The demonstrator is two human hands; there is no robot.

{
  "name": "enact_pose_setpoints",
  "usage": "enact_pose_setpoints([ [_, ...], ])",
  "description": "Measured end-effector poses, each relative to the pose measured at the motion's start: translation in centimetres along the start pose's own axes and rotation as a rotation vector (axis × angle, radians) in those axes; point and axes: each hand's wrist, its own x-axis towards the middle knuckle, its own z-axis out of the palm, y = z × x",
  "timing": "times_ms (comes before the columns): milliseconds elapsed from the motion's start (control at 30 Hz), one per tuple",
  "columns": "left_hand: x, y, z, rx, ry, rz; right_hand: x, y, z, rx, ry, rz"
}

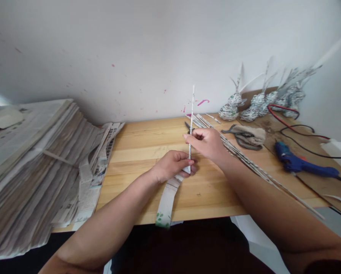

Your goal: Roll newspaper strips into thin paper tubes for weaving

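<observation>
A strip of newspaper (166, 201) with green leaf print trails from my left hand (173, 164) toward the table's front edge. Its upper end is rolled into a thin paper tube (192, 106) that stands nearly upright. My left hand is closed on the lower end of the tube, where the flat strip runs into the roll. Higher up, my right hand (206, 142) pinches the tube between thumb and fingers. Behind the right hand lies a dark pointed tool (187, 125), mostly hidden.
Stacked newspapers (36, 163) and cut strips (100, 163) fill the left side. Finished paper tubes (251, 165) lie under my right forearm. Rightward are a cloth (248, 136), a blue glue gun (304, 163) with cables, and several woven paper figures (230, 106) against the wall.
</observation>
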Motion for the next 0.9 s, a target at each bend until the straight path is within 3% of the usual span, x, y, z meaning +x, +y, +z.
enact_pose_setpoints([
  [67, -0.1, 0.0, -0.1, -0.020, -0.009, -0.016, 0.1, 0.2, -0.1, 0.180, -0.082, 0.103],
  [167, -0.3, 0.3, -0.2, -0.085, -0.059, -0.050, 0.5, 0.7, -0.7, 0.526, -0.368, 0.308],
  [233, -0.4, 0.4, -0.3, -0.132, -0.099, -0.066, 0.6, 1.0, -1.2, 0.635, -0.495, 0.367],
  [300, -0.5, 0.5, -0.4, -0.171, -0.138, -0.077, 0.6, 1.1, -1.5, 0.662, -0.538, 0.382],
  [567, -0.3, 0.2, -0.2, -0.112, -0.092, -0.075, 0.4, 0.7, -0.8, 0.543, -0.437, 0.331],
  [800, 0.0, 0.0, 0.0, -0.012, -0.058, -0.044, 0.4, 1.3, -0.3, 0.214, -0.320, 0.124],
  [900, 0.0, 0.0, 0.1, -0.007, -0.056, -0.030, 0.3, 1.6, -0.2, 0.134, -0.266, 0.099],
])
